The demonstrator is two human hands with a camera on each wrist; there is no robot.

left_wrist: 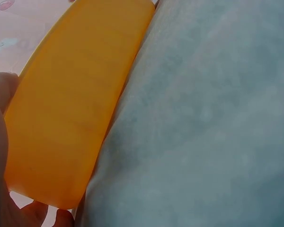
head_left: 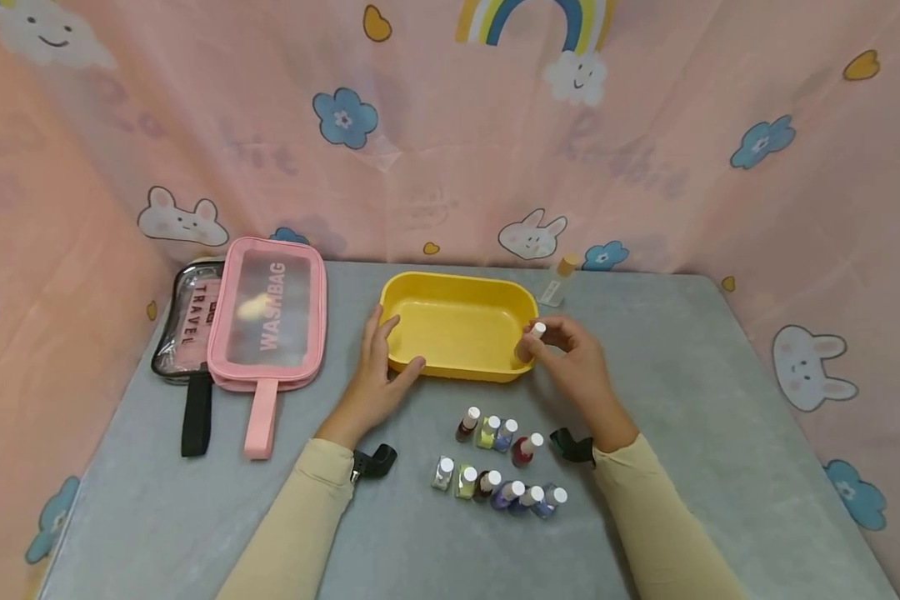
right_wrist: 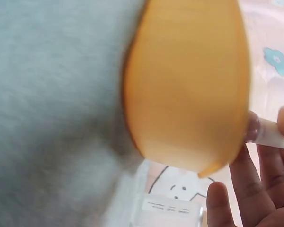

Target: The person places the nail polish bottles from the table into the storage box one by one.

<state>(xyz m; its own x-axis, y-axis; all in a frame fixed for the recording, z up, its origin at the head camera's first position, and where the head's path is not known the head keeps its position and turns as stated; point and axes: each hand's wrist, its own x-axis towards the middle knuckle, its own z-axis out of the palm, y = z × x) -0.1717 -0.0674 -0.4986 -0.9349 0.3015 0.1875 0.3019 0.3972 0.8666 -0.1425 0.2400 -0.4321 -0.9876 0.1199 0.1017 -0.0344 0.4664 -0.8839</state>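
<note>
The yellow tray point(head_left: 457, 333) stands on the table, and my left hand point(head_left: 375, 375) holds it at the left end. Its thumb lies by the front corner while the other fingers reach round the end. In the left wrist view, fingertips point(left_wrist: 35, 213) show at the end of the tray's wall. My right hand point(head_left: 573, 362) pinches a small nail polish bottle point(head_left: 525, 346) with a white cap, at the tray's right rim. The bottle is partly hidden behind that rim in the right wrist view, where the white cap point(right_wrist: 272, 134) shows between finger and thumb.
In front of the tray stand several nail polish bottles point(head_left: 527, 450) in two rough rows. A clear bottle with a tan cap point(head_left: 557, 283) stands behind my right hand. At the left, a pink wash bag point(head_left: 270, 308) overlaps a black-edged travel bag point(head_left: 187, 321). A printed curtain point(head_left: 435, 167) hangs behind.
</note>
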